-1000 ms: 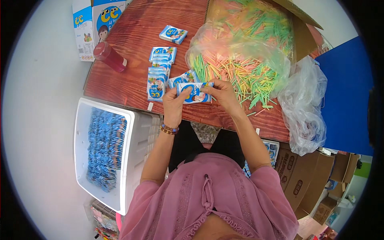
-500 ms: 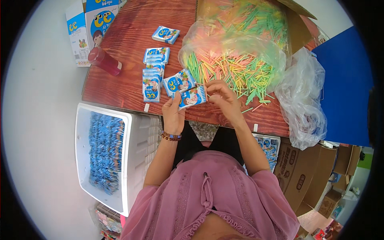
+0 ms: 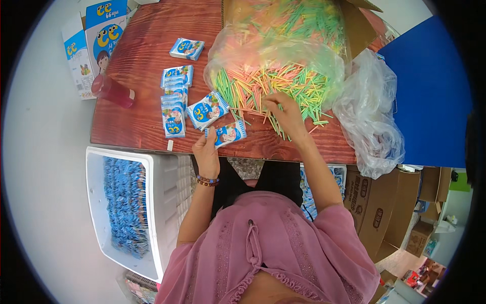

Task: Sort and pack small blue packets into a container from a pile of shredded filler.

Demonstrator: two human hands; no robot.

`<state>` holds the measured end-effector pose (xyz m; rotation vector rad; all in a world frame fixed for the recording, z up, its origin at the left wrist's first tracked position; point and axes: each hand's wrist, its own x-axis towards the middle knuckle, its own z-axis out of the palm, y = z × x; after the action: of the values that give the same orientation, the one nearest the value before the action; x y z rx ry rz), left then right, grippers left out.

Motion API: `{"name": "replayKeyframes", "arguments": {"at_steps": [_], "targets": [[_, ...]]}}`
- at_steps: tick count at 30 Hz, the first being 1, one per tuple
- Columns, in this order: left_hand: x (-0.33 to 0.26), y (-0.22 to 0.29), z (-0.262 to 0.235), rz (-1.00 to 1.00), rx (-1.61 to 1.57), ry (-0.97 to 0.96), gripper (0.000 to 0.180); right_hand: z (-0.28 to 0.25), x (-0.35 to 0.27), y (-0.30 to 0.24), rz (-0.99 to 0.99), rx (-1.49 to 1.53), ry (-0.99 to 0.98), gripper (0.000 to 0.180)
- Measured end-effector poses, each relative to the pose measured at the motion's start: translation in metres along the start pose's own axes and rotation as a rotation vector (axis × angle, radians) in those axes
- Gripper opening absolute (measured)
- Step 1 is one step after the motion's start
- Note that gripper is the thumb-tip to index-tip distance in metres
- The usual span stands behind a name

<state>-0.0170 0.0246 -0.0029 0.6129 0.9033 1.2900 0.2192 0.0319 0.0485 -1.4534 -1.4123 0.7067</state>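
Observation:
My left hand [image 3: 206,154] pinches the left end of a small blue and white packet [image 3: 231,134] near the table's front edge. A second packet [image 3: 207,110] lies just beyond it, tilted on the table. Over the near edge of a heap of thin pink, green and yellow sticks [image 3: 283,86], my right hand [image 3: 286,115] has its fingers drawn together. Whether a stick is between those fingertips cannot be made out. The sticks spill from a clear plastic bag [image 3: 324,61] that lies partly over them.
Overlapping packets [image 3: 174,109] and a separate packet stack [image 3: 187,48] lie to the left. A pink-red bottle [image 3: 114,92] lies near printed cartons [image 3: 107,40]. Beside the table stands a white bin [image 3: 152,213] full of blue packets. A crumpled clear bag [image 3: 372,111] hangs over the right edge.
My right hand has left the packet and moved up and right to the sticks. My left hand still holds the packet. The whole view has shifted slightly.

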Motion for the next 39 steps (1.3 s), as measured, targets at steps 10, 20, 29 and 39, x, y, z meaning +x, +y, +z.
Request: {"name": "replayKeyframes", "arguments": {"at_steps": [10,20,29,39], "targets": [[0.0,-0.011,-0.011,0.043,0.072,-0.022,0.016,0.065,0.06,0.0,-0.048,-0.967,0.005,0.033],[0.001,-0.007,-0.012,0.001,0.058,-0.008,0.013,0.095,0.077,0.011,0.0,-1.197,-0.057,0.025],[0.001,-0.007,-0.013,0.017,0.077,-0.028,0.013,0.057,0.078,0.024,-0.069,-0.933,-0.214,0.029],[0.001,0.002,-0.001,-0.009,-0.086,-0.008,0.017,0.027,0.077,0.024,0.165,-0.222,-0.178,0.028]]}}
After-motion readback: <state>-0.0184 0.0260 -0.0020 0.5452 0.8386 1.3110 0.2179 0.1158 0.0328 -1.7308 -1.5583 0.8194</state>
